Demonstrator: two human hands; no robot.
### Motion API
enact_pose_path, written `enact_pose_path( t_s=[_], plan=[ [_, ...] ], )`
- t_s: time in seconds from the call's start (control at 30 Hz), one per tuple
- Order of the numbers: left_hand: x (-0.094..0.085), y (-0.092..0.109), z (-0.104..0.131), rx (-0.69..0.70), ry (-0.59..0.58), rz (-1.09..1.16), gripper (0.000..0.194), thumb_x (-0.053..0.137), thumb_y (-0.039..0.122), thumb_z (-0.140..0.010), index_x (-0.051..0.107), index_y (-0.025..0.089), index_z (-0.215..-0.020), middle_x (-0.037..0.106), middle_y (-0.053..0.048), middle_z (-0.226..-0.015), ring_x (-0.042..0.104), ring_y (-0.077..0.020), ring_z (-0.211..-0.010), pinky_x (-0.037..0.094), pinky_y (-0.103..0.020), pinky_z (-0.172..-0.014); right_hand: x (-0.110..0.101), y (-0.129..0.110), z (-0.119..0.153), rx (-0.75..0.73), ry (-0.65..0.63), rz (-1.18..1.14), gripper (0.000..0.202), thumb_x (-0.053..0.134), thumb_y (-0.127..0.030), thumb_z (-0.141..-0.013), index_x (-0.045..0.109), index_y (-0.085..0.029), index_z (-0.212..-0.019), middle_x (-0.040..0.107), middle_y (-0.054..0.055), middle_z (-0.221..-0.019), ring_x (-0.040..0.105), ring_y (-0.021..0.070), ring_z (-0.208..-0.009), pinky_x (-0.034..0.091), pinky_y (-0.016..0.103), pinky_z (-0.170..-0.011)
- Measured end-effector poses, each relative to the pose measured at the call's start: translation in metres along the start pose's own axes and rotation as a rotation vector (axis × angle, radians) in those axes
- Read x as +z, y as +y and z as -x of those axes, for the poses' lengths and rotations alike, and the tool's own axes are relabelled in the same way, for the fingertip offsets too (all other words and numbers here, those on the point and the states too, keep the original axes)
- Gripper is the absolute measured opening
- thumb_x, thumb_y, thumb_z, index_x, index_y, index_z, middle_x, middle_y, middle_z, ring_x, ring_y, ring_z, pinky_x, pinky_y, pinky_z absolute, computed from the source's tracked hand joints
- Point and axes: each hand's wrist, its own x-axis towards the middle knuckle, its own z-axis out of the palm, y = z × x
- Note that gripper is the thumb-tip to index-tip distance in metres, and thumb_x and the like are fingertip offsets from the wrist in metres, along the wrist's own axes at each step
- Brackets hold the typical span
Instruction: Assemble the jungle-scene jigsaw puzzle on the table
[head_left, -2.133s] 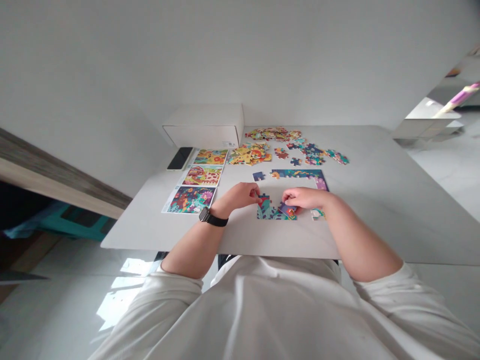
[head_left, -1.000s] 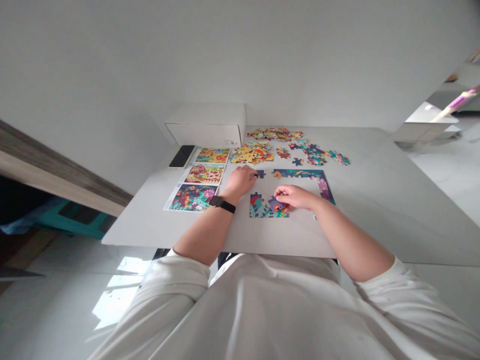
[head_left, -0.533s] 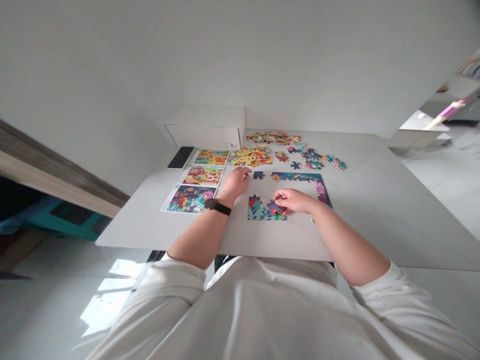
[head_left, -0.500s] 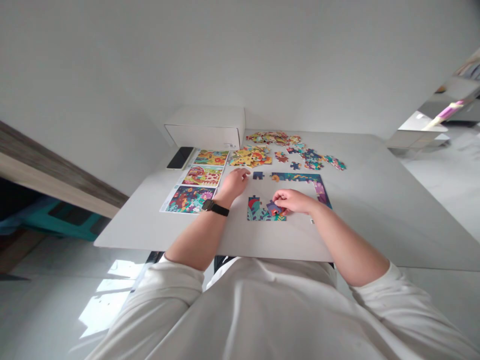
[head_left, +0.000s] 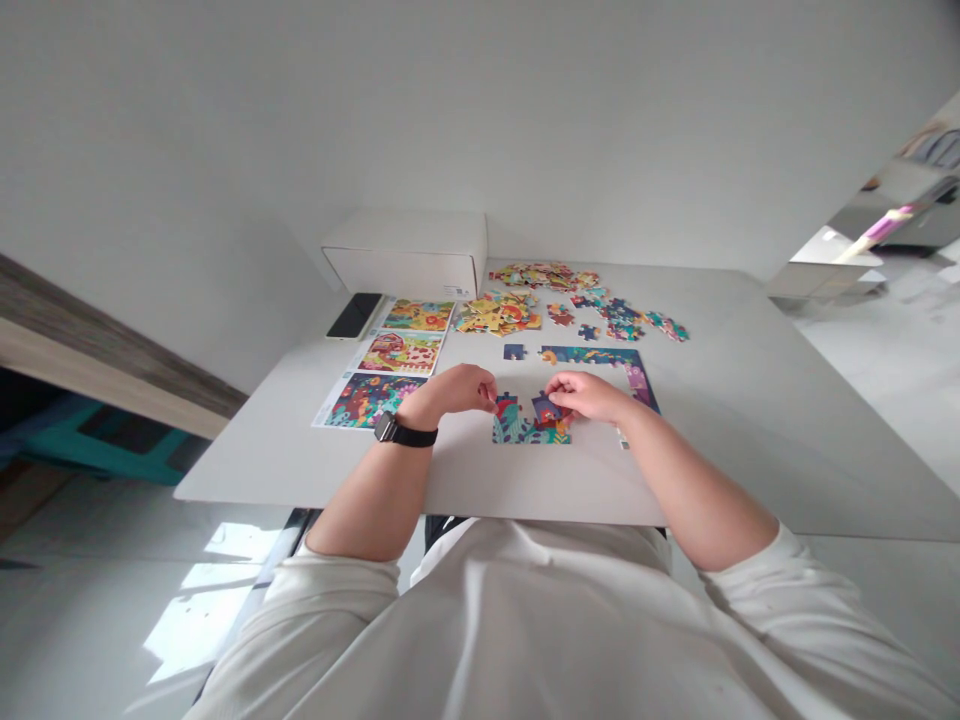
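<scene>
My right hand [head_left: 589,395] pinches a dark purple puzzle piece [head_left: 545,409] between thumb and fingertips. That piece is held at the upper edge of a joined lower-left section of the jigsaw puzzle [head_left: 517,431], with green leaves and a red patch; whether it is seated I cannot tell. My left hand [head_left: 465,388], a black watch on its wrist, hovers by the section's left edge with fingers loosely bent and apart, seemingly holding nothing. A joined top-and-right border [head_left: 592,354] lies farther back, partly covered by my right hand. A single dark blue piece [head_left: 514,352] lies left of it.
A picture sheet [head_left: 397,351] with three printed scenes lies at left, beside a phone [head_left: 355,316]. Behind them stands a white box [head_left: 405,255]. Loose pieces form a yellow pile [head_left: 499,312], a back pile [head_left: 540,275] and a dark blue-green pile [head_left: 624,318].
My left hand has come down and nearer, from beside the lone blue piece to the left edge of the leafy section. My right hand stays at about the same spot with its piece.
</scene>
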Motion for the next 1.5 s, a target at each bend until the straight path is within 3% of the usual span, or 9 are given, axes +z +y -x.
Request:
enact_pose_path(
  t_s=[0.27, 0.33, 0.47, 0.57, 0.73, 0.87, 1.07, 1.27, 1.5],
  plan=[
    [0.004, 0.000, -0.001, 0.015, -0.024, 0.033, 0.021, 0.081, 0.040, -0.076, 0.081, 0.023, -0.089, 0.077, 0.000, -0.079, 0.067, -0.0177, -0.070, 0.044, -0.027, -0.064, -0.006, -0.022, -0.031, -0.145, 0.235, 0.105, 0.007, 0.073, -0.015, -0.093, 0.069, -0.021, -0.097, 0.071, 0.001, -0.091, 0.069, 0.0116, -0.067, 0.061, 0.023, -0.064],
    [0.004, 0.000, -0.001, 0.015, 0.079, 0.040, 0.021, 0.078, 0.042, -0.081, 0.079, 0.022, -0.088, 0.076, -0.001, -0.080, 0.067, -0.0181, -0.072, 0.045, -0.027, -0.066, -0.002, -0.030, -0.045, -0.135, 0.252, 0.156, 0.008, 0.069, -0.013, -0.095, 0.069, -0.021, -0.098, 0.072, 0.001, -0.089, 0.070, 0.0117, -0.066, 0.060, 0.024, -0.065],
    [0.008, -0.004, -0.006, 0.028, 0.426, 0.028, 0.026, 0.078, 0.041, -0.086, 0.074, 0.019, -0.100, 0.077, -0.006, -0.097, 0.069, -0.0206, -0.084, 0.050, -0.030, -0.075, 0.010, -0.041, -0.076, -0.108, 0.243, 0.267, 0.012, 0.065, -0.010, -0.096, 0.069, -0.020, -0.097, 0.075, 0.001, -0.088, 0.069, 0.0112, -0.063, 0.059, 0.025, -0.067],
    [0.015, -0.007, -0.012, 0.080, 0.554, 0.058, 0.033, 0.079, 0.036, -0.087, 0.073, 0.018, -0.114, 0.075, -0.009, -0.114, 0.070, -0.0214, -0.091, 0.054, -0.032, -0.081, 0.019, -0.044, -0.093, -0.038, 0.245, 0.306, 0.015, 0.063, -0.010, -0.096, 0.070, -0.021, -0.104, 0.078, 0.002, -0.091, 0.070, 0.0126, -0.063, 0.058, 0.026, -0.068],
    [0.025, -0.008, -0.027, 0.166, 0.513, 0.054, 0.031, 0.074, 0.026, -0.090, 0.077, 0.019, -0.120, 0.077, -0.010, -0.122, 0.073, -0.0221, -0.093, 0.058, -0.035, -0.090, 0.025, -0.046, -0.099, -0.013, 0.331, 0.621, 0.016, 0.068, -0.017, -0.093, 0.074, -0.023, -0.106, 0.081, 0.005, -0.098, 0.076, 0.0214, -0.089, 0.056, 0.030, -0.082],
    [0.026, -0.008, -0.037, 0.190, 0.464, -0.040, 0.028, 0.072, 0.025, -0.092, 0.081, 0.020, -0.118, 0.079, -0.010, -0.126, 0.072, -0.0290, -0.117, 0.053, -0.041, -0.109, 0.026, -0.046, -0.095, -0.060, 0.352, 0.864, 0.018, 0.067, -0.026, -0.097, 0.075, -0.023, -0.113, 0.081, 0.010, -0.115, 0.073, 0.0268, -0.110, 0.054, 0.033, -0.091],
    [0.027, -0.008, -0.038, 0.187, 0.430, -0.130, 0.029, 0.069, 0.028, -0.096, 0.083, 0.023, -0.120, 0.078, -0.010, -0.130, 0.073, -0.0293, -0.120, 0.052, -0.043, -0.114, 0.022, -0.042, -0.085, -0.135, 0.336, 0.998, 0.025, 0.063, -0.024, -0.100, 0.074, -0.021, -0.123, 0.077, 0.013, -0.123, 0.072, 0.0265, -0.112, 0.052, 0.035, -0.096],
    [0.029, -0.008, -0.039, 0.178, 0.441, -0.148, 0.029, 0.067, 0.027, -0.097, 0.083, 0.021, -0.121, 0.078, -0.011, -0.132, 0.072, -0.0296, -0.122, 0.051, -0.043, -0.115, 0.022, -0.034, -0.069, -0.255, 0.278, 1.059, 0.033, 0.069, -0.034, -0.098, 0.075, -0.022, -0.129, 0.070, 0.012, -0.131, 0.071, 0.0261, -0.111, 0.054, 0.034, -0.096],
    [0.030, -0.010, -0.040, 0.179, 0.442, -0.149, 0.030, 0.064, 0.027, -0.097, 0.082, 0.022, -0.121, 0.078, -0.010, -0.133, 0.072, -0.0284, -0.123, 0.051, -0.042, -0.116, 0.024, -0.027, -0.070, -0.335, 0.243, 1.088, 0.030, 0.065, -0.026, -0.101, 0.080, -0.021, -0.125, 0.070, 0.013, -0.134, 0.067, 0.0271, -0.122, 0.050, 0.036, -0.108]
  ],
)
